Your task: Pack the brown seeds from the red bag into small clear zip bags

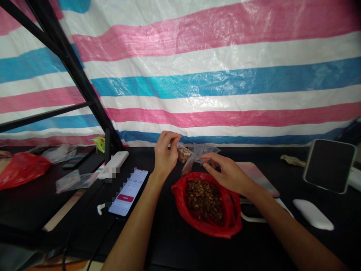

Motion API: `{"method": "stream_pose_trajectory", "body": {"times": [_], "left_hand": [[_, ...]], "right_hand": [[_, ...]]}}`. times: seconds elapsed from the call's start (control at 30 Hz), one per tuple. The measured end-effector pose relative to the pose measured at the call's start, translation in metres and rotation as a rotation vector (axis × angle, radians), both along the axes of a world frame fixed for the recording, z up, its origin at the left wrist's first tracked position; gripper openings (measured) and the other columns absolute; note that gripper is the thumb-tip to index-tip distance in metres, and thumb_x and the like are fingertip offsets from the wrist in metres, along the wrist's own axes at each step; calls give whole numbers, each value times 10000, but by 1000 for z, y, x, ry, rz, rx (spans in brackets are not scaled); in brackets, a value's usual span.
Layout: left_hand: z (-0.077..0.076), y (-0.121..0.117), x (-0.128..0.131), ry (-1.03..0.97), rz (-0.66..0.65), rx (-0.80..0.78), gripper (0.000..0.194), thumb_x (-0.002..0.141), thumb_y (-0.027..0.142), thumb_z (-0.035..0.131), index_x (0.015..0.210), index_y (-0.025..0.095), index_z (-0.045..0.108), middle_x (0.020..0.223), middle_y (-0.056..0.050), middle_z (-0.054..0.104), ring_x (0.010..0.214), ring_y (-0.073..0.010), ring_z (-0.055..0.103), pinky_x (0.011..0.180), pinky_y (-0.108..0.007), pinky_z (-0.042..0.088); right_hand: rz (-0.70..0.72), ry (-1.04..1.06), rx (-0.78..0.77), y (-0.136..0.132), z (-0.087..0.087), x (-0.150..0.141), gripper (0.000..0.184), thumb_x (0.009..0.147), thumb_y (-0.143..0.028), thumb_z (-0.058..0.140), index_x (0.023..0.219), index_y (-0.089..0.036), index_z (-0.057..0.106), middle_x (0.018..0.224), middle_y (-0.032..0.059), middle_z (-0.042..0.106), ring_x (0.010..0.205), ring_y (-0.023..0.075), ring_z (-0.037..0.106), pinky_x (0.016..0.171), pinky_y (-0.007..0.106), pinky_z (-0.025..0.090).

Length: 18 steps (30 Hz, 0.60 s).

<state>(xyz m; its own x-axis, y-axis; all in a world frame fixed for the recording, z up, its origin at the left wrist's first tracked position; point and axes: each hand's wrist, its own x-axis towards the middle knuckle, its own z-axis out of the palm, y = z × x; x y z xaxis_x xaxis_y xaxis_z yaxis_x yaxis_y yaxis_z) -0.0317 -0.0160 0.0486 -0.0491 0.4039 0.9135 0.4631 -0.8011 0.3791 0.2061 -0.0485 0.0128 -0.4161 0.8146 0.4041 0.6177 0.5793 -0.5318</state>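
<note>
One open red bag (183,212) sits nearest on the black surface (175,248), loaded with loose brown pieces (204,199). Right hand (225,171) reaches over its far-right rim, palm down, hiding part of it; right forearm crosses a white-rimmed item (254,218). Right grip: fingers half curled at the clear plastic (208,149); can't tell if pinched. Left hand (166,152) is raised, wrist bent, just beyond the red bag. Left grip: closed, thumb and fingertips pinching the edge of a small clear bag (184,153), light brown pieces inside. Left of left forearm: lit phone (129,192), white earbud (100,209). Right side: white case (313,214), dark panel (329,165) behind it. Striped sheet (214,82) backs everything.
</note>
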Motion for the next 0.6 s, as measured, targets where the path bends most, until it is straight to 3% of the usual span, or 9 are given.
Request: {"method": "stream_pose_trajectory", "body": {"times": [0.13, 0.23, 0.33, 0.43, 0.53, 0.6], "left_hand": [[3, 4, -1, -361, -13, -29, 82, 901, 120, 670, 884, 197, 648, 855, 3, 640, 799, -133, 623, 755, -258, 502], [4, 8, -1, -494, -91, -114, 104, 862, 187, 721, 867, 199, 619, 793, 17, 639, 737, -124, 625, 701, -242, 503], [3, 7, 2, -468, -220, -290, 172, 837, 275, 761, 863, 208, 605, 769, 15, 642, 714, -126, 623, 668, -236, 498], [-3, 2, 12, -424, -431, -525, 253, 816, 361, 790, 889, 212, 599, 790, 8, 655, 713, -131, 627, 666, -245, 500], [-10, -3, 25, -373, -640, -708, 329, 786, 416, 823, 905, 203, 602, 839, 1, 666, 734, -129, 630, 696, -254, 507], [-14, -5, 33, -340, -721, -771, 350, 762, 413, 853, 896, 189, 620, 836, 1, 665, 737, -123, 622, 701, -247, 499]], "right_hand": [[178, -119, 24, -8, 2, -10, 286, 1054, -359, 499, 1236, -298, 712, 1266, 35, 749, 1202, 262, 629, 1045, 458, 434], [140, -108, 72, -10, 2, -12, 367, 1089, -372, 407, 1364, -325, 645, 1373, 35, 705, 1322, 284, 550, 1097, 532, 362], [37, 42, 95, -7, 2, -9, 387, 1095, -411, 374, 1346, -309, 651, 1354, 58, 709, 1285, 276, 579, 1100, 523, 374], [-36, 172, 31, -3, 2, -6, 390, 1073, -475, 420, 1316, -292, 663, 1285, 71, 737, 1211, 281, 631, 1083, 509, 419], [-15, 256, -66, -1, 4, -6, 378, 1023, -495, 529, 1303, -276, 655, 1217, 64, 755, 1115, 272, 679, 1037, 470, 481], [46, 308, -134, -1, 7, -6, 296, 1005, -470, 567, 1155, -251, 698, 1095, 48, 769, 1003, 245, 702, 950, 402, 528]]}}
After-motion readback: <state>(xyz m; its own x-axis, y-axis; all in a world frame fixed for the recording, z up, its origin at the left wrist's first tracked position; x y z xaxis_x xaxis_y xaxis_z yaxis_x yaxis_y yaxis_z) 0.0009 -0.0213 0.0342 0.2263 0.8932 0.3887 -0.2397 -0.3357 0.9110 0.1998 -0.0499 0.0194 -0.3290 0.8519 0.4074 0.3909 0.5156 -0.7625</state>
